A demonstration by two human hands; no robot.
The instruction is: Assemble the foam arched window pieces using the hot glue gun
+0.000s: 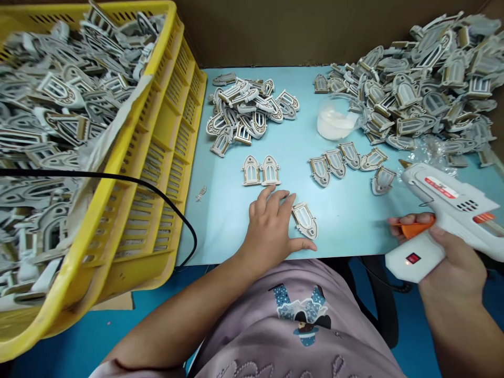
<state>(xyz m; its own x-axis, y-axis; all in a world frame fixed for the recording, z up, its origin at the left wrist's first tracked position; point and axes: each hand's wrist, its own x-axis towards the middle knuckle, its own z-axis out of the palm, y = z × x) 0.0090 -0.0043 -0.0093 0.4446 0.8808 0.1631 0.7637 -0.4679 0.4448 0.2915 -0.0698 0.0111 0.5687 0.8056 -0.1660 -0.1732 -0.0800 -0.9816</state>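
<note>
My right hand (452, 252) is wrapped round the handle of a white hot glue gun (444, 194), with fingers at its orange trigger (416, 228). The gun's nozzle points to the upper left, and a small red switch shows on its grip. My left hand (271, 220) rests over the table with thumb and fingers apart, holding nothing. Between its thumb and forefinger lies a small arched window piece (305, 220), pointed end toward me. Just beyond the fingertips, two more arched window pieces (260, 170) stand side by side, points away from me.
A yellow crate (169, 105) full of window pieces fills the left side, a black cable (157, 189) crossing it. Piles of pieces lie at the back middle (244, 107) and back right (417, 89). A clear cup (334, 118) and several loose pieces (334, 163) lie between.
</note>
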